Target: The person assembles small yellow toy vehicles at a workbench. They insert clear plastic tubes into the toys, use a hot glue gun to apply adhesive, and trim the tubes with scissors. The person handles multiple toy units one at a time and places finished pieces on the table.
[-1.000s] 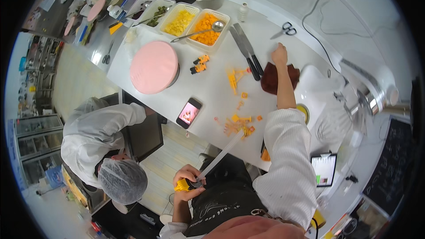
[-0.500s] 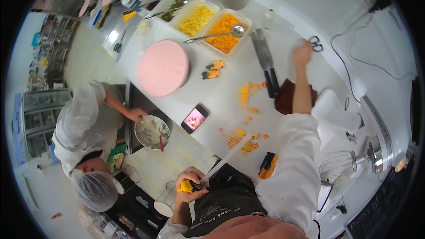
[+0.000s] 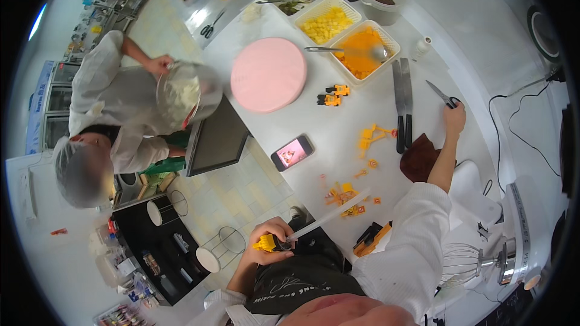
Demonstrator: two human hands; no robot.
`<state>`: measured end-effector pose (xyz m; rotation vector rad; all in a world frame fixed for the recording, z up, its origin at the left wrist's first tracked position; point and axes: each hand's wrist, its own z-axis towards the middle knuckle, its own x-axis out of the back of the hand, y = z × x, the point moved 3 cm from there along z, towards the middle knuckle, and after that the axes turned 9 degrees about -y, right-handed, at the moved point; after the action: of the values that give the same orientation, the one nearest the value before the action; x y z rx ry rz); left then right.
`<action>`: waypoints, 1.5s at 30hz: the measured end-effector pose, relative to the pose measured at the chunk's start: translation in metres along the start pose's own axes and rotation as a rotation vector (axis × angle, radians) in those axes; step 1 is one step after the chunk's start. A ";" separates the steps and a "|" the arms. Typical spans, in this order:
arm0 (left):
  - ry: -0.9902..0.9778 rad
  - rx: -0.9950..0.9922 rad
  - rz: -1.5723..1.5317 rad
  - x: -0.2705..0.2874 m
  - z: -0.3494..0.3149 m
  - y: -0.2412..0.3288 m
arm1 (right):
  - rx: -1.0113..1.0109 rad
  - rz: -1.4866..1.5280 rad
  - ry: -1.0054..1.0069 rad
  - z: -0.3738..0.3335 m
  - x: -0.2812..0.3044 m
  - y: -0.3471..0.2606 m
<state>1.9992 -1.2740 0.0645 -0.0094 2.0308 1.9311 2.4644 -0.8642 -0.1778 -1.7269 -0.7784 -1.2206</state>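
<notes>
My left hand [image 3: 261,246], low in front of my apron, is closed around a small yellow-and-black toy vehicle [image 3: 265,242]. A long, clear, straw-like strip [image 3: 331,211] rises from beside the toy toward the table. At the right side of the table, my right hand [image 3: 455,121] has its fingers closed at the handles of dark-handled scissors [image 3: 442,93], whose blades point away to the upper left. Below that hand, a brown cloth [image 3: 420,160] lies bunched by my forearm. Loose yellow toy pieces [image 3: 347,192] and toy signs [image 3: 373,163] are scattered nearer me.
A pink round cake form [image 3: 269,75] stands left, beside a phone [image 3: 292,153]. Two orange-black toys [image 3: 329,101], palette knives [image 3: 400,99] and fruit tubs [image 3: 329,19] lie beyond. A co-worker holds a bowl [image 3: 188,93] at left. A whisk mixer [image 3: 465,264] sits lower right.
My right hand has reached the scissors and closed at their handles; their blades now show. The co-worker has raised the bowl. The whole view has shifted.
</notes>
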 end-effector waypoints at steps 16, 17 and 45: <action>0.071 -0.103 0.122 0.002 -0.074 0.033 | -0.064 -0.221 -0.370 -0.026 -0.023 0.024; 0.041 -0.118 0.156 0.004 -0.077 0.035 | -0.044 -0.220 -0.453 -0.018 -0.028 0.031; -0.607 0.000 -0.370 0.022 -0.320 0.012 | -0.093 1.742 -0.180 -0.925 0.053 0.050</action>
<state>1.8999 -1.5789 0.0773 0.1680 1.5014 1.4725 2.1463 -1.7180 -0.0009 -1.7111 0.7314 0.1326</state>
